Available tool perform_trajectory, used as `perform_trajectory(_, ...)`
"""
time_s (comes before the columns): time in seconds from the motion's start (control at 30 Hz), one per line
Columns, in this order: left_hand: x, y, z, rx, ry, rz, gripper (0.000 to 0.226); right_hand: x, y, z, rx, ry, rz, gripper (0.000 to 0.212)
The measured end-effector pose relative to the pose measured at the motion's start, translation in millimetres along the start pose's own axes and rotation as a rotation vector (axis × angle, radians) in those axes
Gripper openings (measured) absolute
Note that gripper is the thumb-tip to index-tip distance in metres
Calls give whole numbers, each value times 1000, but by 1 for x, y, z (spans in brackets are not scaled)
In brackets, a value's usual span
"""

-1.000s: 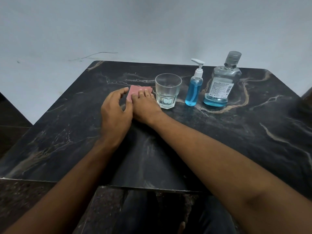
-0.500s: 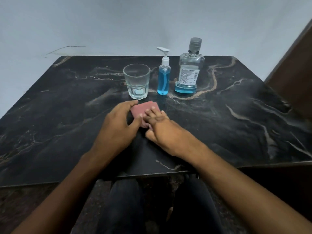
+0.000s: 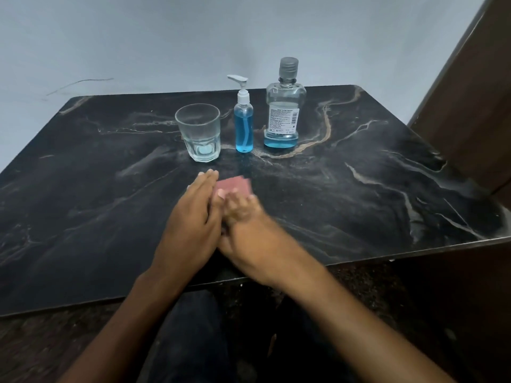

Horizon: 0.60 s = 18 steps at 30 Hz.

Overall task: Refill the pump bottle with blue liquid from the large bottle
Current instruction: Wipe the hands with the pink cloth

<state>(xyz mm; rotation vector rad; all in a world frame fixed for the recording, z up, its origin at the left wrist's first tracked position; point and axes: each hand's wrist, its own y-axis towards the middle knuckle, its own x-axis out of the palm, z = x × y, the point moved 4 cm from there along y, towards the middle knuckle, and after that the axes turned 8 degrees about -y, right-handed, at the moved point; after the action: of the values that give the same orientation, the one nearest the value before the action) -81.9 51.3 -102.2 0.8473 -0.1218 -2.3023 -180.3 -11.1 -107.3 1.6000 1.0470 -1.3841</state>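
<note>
The small pump bottle (image 3: 244, 125), mostly full of blue liquid, stands with its white pump on at the far middle of the table. Right of it stands the large clear bottle (image 3: 284, 111) with a grey cap on and a shallow layer of blue liquid at the bottom. My left hand (image 3: 190, 217) lies with straight fingers against the left side of a pink pad (image 3: 236, 185). My right hand (image 3: 249, 225), blurred, rests its fingertips on the pad's near part. Both hands are well in front of the bottles and touch neither.
A clear drinking glass (image 3: 199, 132) stands left of the pump bottle. The black marble table (image 3: 359, 189) meets a grey wall behind. A brown wooden panel (image 3: 475, 106) rises at the right. My legs show below the near table edge.
Both hands have slid the pink pad from beside the glass toward the near middle of the table. The view has shifted, so the bottles now sit more central.
</note>
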Motion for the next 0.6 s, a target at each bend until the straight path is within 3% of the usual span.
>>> perform_trajectory(0.1, -12, -3, -4, -1, -18, 56, 45, 2, -11, -8, -84, 71, -3, 67)
perform_trajectory(0.3, -17, -13, -11, -28, -19, 29, 47, -15, -46, 70, 258, -42, -11, 66)
perform_trajectory(0.4, -14, -17, -8, -30, -38, 23, 47, -10, -45, 60, 339, -142, -47, 68)
perform_trajectory(0.6, -19, -18, -5, -31, -48, 60, 42, 12, -11, -38, 79, -49, -8, 71)
